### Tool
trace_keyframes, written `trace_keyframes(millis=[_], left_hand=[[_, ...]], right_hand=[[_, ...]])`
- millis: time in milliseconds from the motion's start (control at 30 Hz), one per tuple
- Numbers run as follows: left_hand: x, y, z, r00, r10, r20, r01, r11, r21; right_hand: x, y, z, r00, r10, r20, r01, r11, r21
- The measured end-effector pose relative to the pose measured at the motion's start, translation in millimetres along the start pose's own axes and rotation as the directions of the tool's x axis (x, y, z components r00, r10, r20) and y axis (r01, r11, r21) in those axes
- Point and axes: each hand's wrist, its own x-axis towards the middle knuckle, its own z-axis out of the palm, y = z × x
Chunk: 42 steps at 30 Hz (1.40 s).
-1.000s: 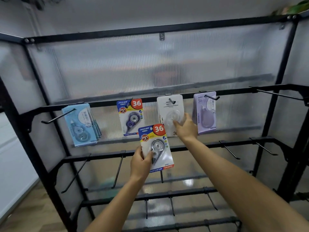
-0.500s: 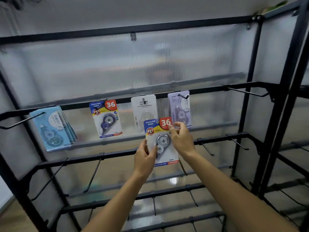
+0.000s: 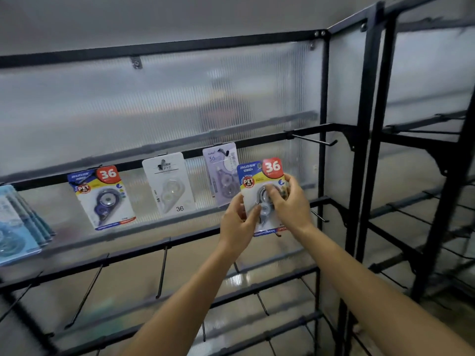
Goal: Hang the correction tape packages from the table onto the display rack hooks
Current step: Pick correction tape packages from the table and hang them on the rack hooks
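Note:
I hold a correction tape package with a red "36" badge and a grey dispenser in front of the rack. My left hand grips its left edge and my right hand grips its right side, fingers over the blister. A bare hook juts from the upper rail above and right of it. On that rail hang a matching blue-dispenser package, a white package, a lilac package and a stack of light blue packages at the far left.
The black display rack has lower rails with several bare hooks. A frosted ribbed panel backs it. A second rack section stands at the right. No table is in view.
The view has swung right along the rack. Both hands carried the held package right and up, past the lilac package. My right hand shifted from its top corner onto the blister.

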Motion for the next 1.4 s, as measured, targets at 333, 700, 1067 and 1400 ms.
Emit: trace_keyframes(millis=[333, 700, 1067, 1400], left_hand=[[13, 2, 45, 0.997, -0.006, 0.072, 0.004, 1.000, 0.028], [11, -13, 69, 0.984, -0.034, 0.175, 0.017, 0.995, 0.101], [18, -26, 70, 0.979, -0.069, 0.190, 0.046, 0.991, 0.122], [26, -35, 68, 0.978, -0.101, 0.180, 0.069, 0.982, 0.174]], right_hand=[[17, -11, -82, 0.954, -0.130, -0.270, 0.156, 0.985, 0.075], [28, 4, -130, 0.949, -0.080, -0.304, 0.069, 0.997, -0.046], [34, 2, -131, 0.952, -0.128, -0.278, 0.113, 0.991, -0.070], [64, 25, -112, 0.973, -0.074, -0.217, 0.054, 0.994, -0.093]])
